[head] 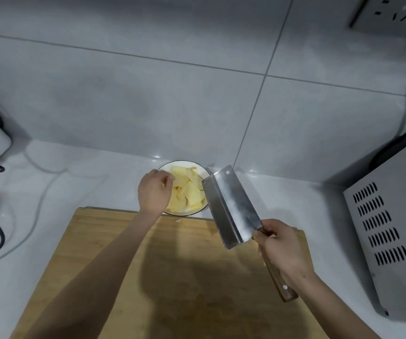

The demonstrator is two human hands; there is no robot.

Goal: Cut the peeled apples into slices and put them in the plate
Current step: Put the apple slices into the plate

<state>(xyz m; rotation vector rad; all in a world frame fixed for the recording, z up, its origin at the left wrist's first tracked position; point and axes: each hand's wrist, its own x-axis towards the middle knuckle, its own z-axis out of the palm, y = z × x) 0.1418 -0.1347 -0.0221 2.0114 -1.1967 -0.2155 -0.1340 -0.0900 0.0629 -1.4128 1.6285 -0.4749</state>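
- Left grip (pixel 154 192) curled over plate (pixel 186 163); we can't tell if it holds slices (pixel 189 193). We'd drop them inside the rim.
- Right grip (pixel 282 250) wraps knife (pixel 233 206) handle; hold blade clear.

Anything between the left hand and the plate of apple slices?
Nothing visible. The left hand hovers over the plate, at its left rim; the cleaver, gripped by the right hand, overlaps only its right edge.

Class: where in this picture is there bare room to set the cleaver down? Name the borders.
Free: the cutting board between both forearms, bar one scrap at its far edge; the counter between board and grey appliance. Crowded: the plate of apple slices, with the left hand over it and the right hand holding the cleaver alongside.
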